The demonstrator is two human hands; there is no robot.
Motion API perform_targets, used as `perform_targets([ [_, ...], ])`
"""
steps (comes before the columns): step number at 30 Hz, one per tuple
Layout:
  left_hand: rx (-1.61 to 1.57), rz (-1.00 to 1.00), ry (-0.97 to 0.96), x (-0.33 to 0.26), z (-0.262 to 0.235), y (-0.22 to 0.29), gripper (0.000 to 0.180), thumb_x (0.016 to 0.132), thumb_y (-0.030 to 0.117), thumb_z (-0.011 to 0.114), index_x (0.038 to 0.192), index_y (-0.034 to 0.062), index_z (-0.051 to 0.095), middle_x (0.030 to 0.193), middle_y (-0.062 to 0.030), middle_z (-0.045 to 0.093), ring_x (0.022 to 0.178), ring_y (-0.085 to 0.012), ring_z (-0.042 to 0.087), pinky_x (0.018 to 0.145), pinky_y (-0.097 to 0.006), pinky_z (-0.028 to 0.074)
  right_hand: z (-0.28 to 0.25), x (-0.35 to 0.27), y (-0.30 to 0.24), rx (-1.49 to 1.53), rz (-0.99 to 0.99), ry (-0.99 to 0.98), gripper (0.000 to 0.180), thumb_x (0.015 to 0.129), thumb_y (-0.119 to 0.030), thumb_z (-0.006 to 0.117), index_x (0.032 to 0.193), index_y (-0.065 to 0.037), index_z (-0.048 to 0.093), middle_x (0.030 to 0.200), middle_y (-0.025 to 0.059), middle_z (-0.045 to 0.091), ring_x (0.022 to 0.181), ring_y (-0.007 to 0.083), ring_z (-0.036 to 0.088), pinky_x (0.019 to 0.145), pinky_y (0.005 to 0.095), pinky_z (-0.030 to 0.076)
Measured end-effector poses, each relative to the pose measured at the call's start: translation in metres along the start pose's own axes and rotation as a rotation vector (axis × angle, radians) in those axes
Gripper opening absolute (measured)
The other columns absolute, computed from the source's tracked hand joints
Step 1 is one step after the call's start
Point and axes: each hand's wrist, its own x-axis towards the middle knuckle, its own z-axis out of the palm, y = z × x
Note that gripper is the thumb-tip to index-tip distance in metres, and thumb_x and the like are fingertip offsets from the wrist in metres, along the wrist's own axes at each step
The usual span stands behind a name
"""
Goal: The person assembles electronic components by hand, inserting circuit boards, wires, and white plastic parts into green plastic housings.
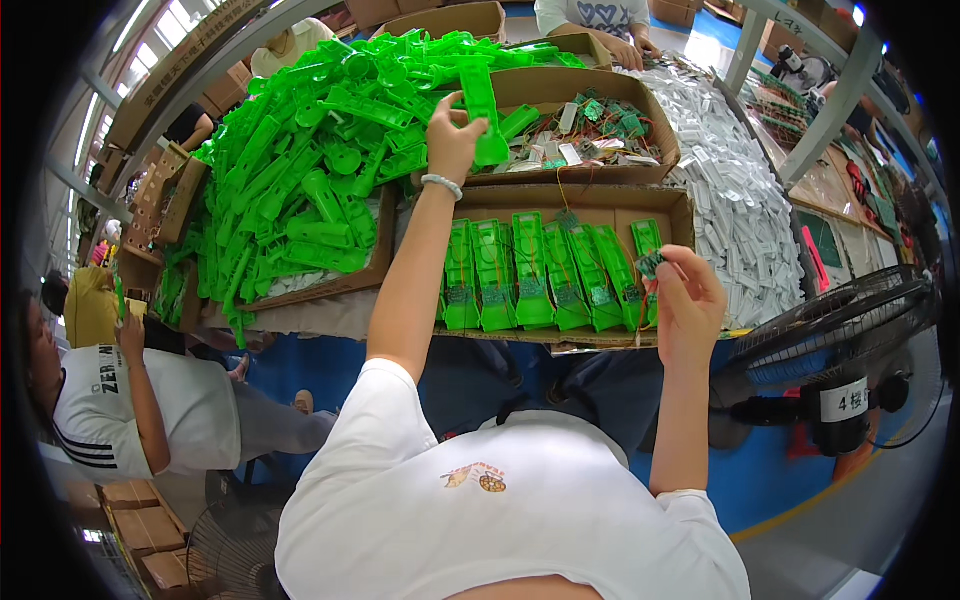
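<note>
My left hand [453, 135] reaches far forward and grips a long green plastic casing [482, 112] at the edge of a big heap of the same green casings [320, 170]. My right hand [688, 292] holds a small green circuit board [650, 264] with thin wires between its fingertips. It hovers over the right end of a shallow cardboard tray [610, 204]. In that tray several green casings [530, 275] lie side by side in a row.
Behind the tray, a cardboard box [590, 88] holds loose small circuit boards. A mound of white plastic parts [745, 200] lies to the right. A black floor fan [850, 340] stands at lower right. One person [130, 400] sits at left and another's hands [615, 45] work at the far side.
</note>
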Motion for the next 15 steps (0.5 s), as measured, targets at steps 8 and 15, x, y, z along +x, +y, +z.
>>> perform_targets([
  [8,-0.919,-0.364,-0.175,-0.079,-0.006,0.076,0.035,0.086,0.005,0.052,0.119,-0.0056,0.05,0.095,-0.0173,0.06,0.068,-0.0273,0.065,0.06,-0.035,0.057,0.037,0.02,-0.008,-0.086,0.02,-0.1,0.016,0.086,0.003,0.062,0.1,0.003,0.067,0.094,0.0054,0.063,0.084,0.0106,0.059,0.073,0.0235,0.048],
  [15,-1.008,-0.406,-0.266,-0.141,0.003,0.116,0.046,0.089,0.018,0.046,0.129,-0.0055,0.046,0.108,-0.0199,0.064,0.087,-0.0237,0.066,0.076,-0.036,0.054,0.06,0.024,-0.009,-0.18,0.058,-0.21,0.012,0.087,0.001,0.063,0.098,0.004,0.066,0.09,0.0044,0.065,0.082,0.0095,0.062,0.074,0.0228,0.049],
])
